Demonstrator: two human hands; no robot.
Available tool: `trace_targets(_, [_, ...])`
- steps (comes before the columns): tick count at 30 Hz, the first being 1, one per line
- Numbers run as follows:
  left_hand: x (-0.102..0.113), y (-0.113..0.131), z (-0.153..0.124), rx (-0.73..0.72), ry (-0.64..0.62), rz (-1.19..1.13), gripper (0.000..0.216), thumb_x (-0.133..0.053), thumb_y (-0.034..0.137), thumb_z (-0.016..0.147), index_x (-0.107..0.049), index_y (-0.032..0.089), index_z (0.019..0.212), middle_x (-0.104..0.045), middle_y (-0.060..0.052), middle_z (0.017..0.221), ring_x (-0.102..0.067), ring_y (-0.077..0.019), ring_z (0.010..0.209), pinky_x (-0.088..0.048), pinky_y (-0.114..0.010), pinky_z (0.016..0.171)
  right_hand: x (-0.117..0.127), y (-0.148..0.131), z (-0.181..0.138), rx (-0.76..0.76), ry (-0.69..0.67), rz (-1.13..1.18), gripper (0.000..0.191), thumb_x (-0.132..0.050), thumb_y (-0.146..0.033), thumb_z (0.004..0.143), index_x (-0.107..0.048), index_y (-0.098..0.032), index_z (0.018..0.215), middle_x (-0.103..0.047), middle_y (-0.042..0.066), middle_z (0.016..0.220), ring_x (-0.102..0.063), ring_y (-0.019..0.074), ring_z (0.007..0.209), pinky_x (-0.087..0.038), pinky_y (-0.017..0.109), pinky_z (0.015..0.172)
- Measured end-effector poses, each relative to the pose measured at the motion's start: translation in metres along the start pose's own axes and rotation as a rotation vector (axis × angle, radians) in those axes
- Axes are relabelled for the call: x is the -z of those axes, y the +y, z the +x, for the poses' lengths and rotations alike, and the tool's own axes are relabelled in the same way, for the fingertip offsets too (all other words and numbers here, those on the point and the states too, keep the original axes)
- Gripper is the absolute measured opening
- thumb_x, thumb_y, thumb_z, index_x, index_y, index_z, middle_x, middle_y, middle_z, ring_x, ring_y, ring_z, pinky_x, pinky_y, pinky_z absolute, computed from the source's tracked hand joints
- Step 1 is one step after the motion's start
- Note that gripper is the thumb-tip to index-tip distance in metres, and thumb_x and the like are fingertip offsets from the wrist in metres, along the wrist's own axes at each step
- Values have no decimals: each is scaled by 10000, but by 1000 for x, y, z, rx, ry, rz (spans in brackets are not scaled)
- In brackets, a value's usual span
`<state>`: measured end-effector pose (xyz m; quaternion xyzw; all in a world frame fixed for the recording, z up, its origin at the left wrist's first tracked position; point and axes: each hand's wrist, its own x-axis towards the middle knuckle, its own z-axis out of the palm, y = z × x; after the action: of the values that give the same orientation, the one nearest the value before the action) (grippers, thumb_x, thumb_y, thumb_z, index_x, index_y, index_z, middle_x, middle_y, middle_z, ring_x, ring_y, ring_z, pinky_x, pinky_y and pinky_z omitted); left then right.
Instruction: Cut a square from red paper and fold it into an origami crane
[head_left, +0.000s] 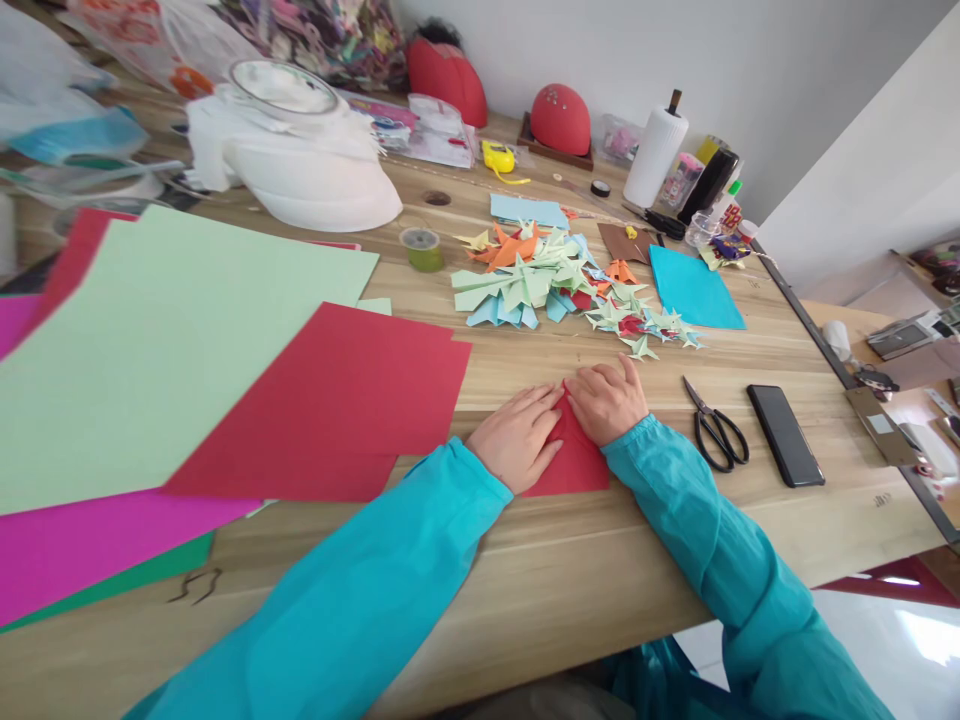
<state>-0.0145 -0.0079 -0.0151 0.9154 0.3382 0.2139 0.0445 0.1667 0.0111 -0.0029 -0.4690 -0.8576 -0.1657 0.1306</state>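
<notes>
On the wooden table a folded red sheet of paper point(576, 462) tapers to a point at its far end. My left hand point(517, 432) lies over its left side, fingers stretched out and fingertips near the point. At the upper right edge, my right hand point(609, 398) has its fingers curled, with the fingertips closed on the paper by the point. Both hands partly cover the sheet. To the right of my right hand lie black-handled scissors point(718, 425). Folded paper stars and other shapes point(525, 280) are heaped just beyond the hands.
Large red point(337, 400), pale green point(172, 320) and magenta point(112, 545) sheets overlap on the left. A phone point(785, 435) lies right of the scissors. A blue square sheet point(696, 287), a tape roll point(421, 249) and a white hat-like form point(300, 160) are farther back.
</notes>
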Motion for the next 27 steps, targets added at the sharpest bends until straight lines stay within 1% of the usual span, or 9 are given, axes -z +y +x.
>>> trace_targets(6, [1,-3,-1,-12,-5,-5,318,-468,252,845,-610,37,1032,-539,-223,1265,-463,-314,1219,-398,-467,1021,0,-1,-1,-9,14,15,241,-428,-275,911,-654,-235,984,-685,40,1000,-559,183,935,-113,473,1070])
trace_targets(11, [1,-7,0,-44,6,-1,353,-431,309,880,-621,53,1032,-563,-210,1242,-482,-300,1204,-415,-459,1008,1,-1,0,-27,-5,22,240,-435,-291,907,-658,-236,975,-683,43,999,-557,188,941,-122,475,1065])
trace_targets(15, [0,-10,0,-67,25,-6,350,-361,252,909,-634,64,1020,-574,-195,1234,-499,-273,1193,-426,-436,1004,0,-1,-1,-32,-8,28,253,-423,-282,913,-659,-240,991,-681,47,1004,-557,186,938,-127,472,1062])
trace_targets(19, [-1,-11,1,-65,25,-5,307,-402,246,893,-631,82,1015,-566,-184,1250,-487,-271,1207,-427,-439,1004,-1,-1,-1,-35,8,28,254,-424,-282,913,-664,-243,988,-681,43,1010,-558,186,941,-130,472,1062])
trace_targets(22, [-1,-10,0,-75,20,12,306,-417,248,884,-628,70,1016,-564,-197,1247,-485,-284,1206,-428,-446,1002,-2,-2,-2,-38,14,30,254,-427,-288,912,-666,-244,986,-681,43,1015,-559,186,942,-131,469,1064])
trace_targets(27, [-1,-11,0,-79,-3,21,301,-435,245,870,-617,75,1040,-560,-194,1252,-480,-283,1211,-427,-448,1001,0,-2,-2,-42,-1,39,253,-432,-288,911,-667,-241,990,-680,48,1020,-561,186,953,-138,461,1066])
